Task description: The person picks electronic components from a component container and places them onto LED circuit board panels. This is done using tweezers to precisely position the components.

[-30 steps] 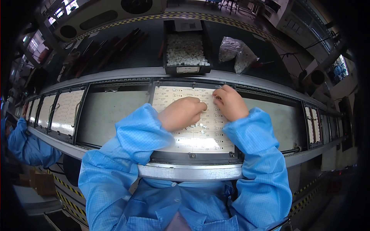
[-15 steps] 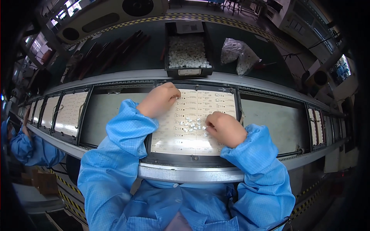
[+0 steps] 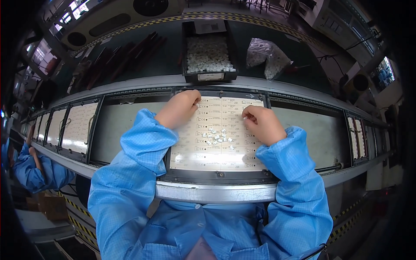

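Observation:
A cream-coloured panel of printed circuit boards (image 3: 190,162) lies in a black frame in front of me. Several small white connectors (image 3: 216,137) are scattered in a loose heap on its middle. My left hand (image 3: 181,108) is closed in a pinch over the panel's upper left part, with a bit of white showing at the fingertips. Over the upper right part, my right hand (image 3: 264,123) pinches a small white connector (image 3: 245,117) between thumb and forefinger. Its other fingers are curled in.
Behind the line stands a black bin (image 3: 210,77) full of white connectors. To its right lies a clear plastic bag (image 3: 269,58) of white parts; dark red-edged strips (image 3: 125,58) lie left. Further framed panels (image 3: 78,125) sit along the conveyor rail (image 3: 216,192). Another person's blue sleeve (image 3: 41,171) shows far left.
My right hand has left the heap of connectors and moved up and away over the panel's right part. My left hand stays nearly in place, pinching at the upper left.

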`<state>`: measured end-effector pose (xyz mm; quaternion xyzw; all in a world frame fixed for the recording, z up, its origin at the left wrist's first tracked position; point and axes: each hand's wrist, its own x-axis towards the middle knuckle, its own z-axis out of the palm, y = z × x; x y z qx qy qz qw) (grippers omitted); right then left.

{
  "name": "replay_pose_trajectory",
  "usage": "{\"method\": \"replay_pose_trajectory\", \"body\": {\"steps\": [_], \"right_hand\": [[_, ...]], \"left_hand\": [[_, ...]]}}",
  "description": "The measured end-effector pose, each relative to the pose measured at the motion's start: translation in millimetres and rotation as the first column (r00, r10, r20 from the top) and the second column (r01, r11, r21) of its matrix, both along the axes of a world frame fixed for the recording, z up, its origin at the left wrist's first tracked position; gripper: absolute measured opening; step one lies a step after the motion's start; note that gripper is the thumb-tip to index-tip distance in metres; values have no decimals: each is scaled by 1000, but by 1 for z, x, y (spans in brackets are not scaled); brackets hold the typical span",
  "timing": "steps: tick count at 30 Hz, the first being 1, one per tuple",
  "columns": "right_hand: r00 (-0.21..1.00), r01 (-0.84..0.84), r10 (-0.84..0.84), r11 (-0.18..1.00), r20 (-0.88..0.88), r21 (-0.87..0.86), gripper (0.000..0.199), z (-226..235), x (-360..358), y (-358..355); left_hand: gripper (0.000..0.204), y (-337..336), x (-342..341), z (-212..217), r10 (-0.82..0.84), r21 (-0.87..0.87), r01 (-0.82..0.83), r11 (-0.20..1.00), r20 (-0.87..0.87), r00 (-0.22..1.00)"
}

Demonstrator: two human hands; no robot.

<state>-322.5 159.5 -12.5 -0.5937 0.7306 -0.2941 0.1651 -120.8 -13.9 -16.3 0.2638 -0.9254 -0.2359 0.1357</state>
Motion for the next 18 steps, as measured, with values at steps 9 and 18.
{"method": "replay_pose_trajectory", "body": {"steps": [9, 18], "right_hand": [[998, 48, -48, 999, -34, -3, 11, -1, -8, -2], [992, 110, -110, 994, -63, 9, 14, 1, -11, -5]], "left_hand": [[10, -4, 2, -8, -205, -197, 192, 961, -44, 978], [10, -3, 0, -8, -224, -295, 225, 929, 38, 974]]}}
